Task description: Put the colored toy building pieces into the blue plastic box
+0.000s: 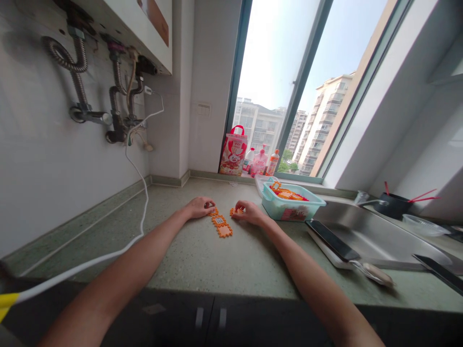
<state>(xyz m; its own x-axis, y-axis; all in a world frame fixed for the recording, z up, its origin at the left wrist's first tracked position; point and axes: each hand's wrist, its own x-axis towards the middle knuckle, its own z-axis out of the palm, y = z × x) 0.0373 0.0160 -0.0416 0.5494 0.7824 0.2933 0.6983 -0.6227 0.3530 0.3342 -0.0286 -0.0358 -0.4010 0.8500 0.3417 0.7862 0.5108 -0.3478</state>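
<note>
On the countertop (202, 265) lies a short strip of orange interlocking puzzle tiles (224, 230), notched along their edges. One tile in the strip, at its middle, bears a grey-and-white grid (219, 220). My left hand (198, 207) has its fingers closed on the far end tile (214, 212) of this strip. To the right, apart from the strip, my right hand (249, 213) pinches a separate orange puzzle tile (235, 212). Fingers partly cover both of the gripped tiles.
A turquoise tub (289, 212) of orange and red pieces stands right of my right hand. Beyond it are a sink (361, 226) and a black phone-like slab (334, 240). A white cable (142, 217) crosses the counter at left. Bottles (259, 163) and a bag (234, 154) line the windowsill.
</note>
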